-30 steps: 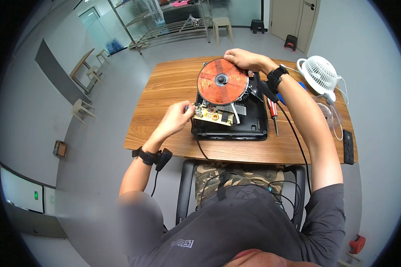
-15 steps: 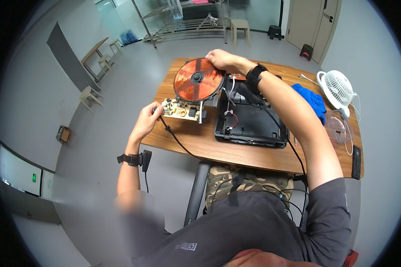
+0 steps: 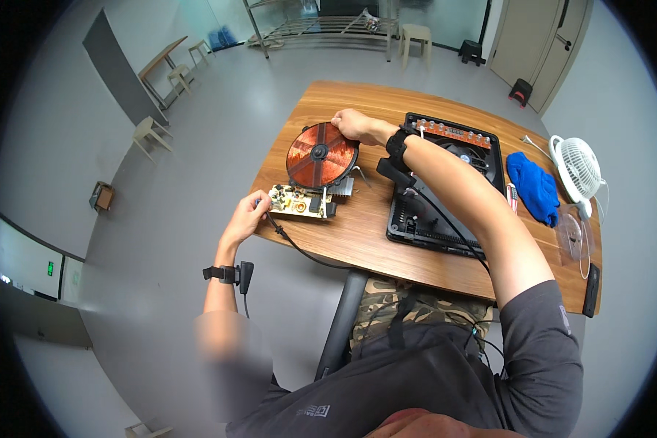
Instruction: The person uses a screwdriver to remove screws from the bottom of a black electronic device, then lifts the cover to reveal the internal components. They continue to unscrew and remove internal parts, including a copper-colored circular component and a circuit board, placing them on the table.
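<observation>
My left hand [image 3: 250, 212] is closed in a pinch on the left end of a cream circuit board [image 3: 292, 204], where a black power cord [image 3: 297, 247] runs off. Round and copper-wound, an induction coil [image 3: 320, 155] stands tilted over the board and its grey heat sink [image 3: 343, 187]. The fingers of my right hand [image 3: 354, 125] are closed on the coil's upper right rim. To the right lies the opened black cooktop housing [image 3: 429, 228], partly hidden under my right forearm; a fan [image 3: 466, 155] and an orange-brown strip board [image 3: 452, 133] show inside it.
A blue cloth [image 3: 533, 188], a white fan [image 3: 578, 168], a clear plastic piece [image 3: 573, 237] and a black bar [image 3: 592, 290] lie along the right side of the wooden table [image 3: 365, 226]. Stools [image 3: 151, 134] and a metal rack [image 3: 321, 29] stand farther off.
Both hands have drawn the coil and circuit board left, away from the housing, and the gap between them is wider. The white wires no longer stretch across. The head view has shifted.
</observation>
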Motion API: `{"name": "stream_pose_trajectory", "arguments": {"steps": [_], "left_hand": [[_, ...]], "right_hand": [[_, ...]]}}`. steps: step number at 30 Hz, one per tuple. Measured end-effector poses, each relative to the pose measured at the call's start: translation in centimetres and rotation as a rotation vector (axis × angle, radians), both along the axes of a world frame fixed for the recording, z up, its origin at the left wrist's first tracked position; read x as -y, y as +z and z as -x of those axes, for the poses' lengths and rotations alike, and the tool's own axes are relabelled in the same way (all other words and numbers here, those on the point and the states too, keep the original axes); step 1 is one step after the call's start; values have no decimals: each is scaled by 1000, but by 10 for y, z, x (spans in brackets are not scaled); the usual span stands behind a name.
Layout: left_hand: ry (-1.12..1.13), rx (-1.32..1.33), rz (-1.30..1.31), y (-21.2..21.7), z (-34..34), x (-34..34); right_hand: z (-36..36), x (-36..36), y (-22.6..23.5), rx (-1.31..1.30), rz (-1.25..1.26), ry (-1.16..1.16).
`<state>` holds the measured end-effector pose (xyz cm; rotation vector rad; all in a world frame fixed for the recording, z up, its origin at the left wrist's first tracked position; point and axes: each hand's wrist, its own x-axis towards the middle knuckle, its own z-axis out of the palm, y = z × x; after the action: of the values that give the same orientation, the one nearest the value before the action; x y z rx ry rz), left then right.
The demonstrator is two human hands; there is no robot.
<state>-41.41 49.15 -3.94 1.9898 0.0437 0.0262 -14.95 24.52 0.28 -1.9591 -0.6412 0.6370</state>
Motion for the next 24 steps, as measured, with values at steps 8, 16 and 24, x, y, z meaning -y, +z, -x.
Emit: {"name": "stream_pose_trajectory", "arguments": {"steps": [8,16,24], "left_hand": [[-62,-94,-11,-10,-5,-12],[-143,-200,-17,-13,-14,-11],[-156,-200,-216,-5,-12,-4]], "right_hand": [[4,-33,-26,-53,39,37],[-5,-49,-59,-85,96,72],[-3,-56,-78,-122,114,19]]}}
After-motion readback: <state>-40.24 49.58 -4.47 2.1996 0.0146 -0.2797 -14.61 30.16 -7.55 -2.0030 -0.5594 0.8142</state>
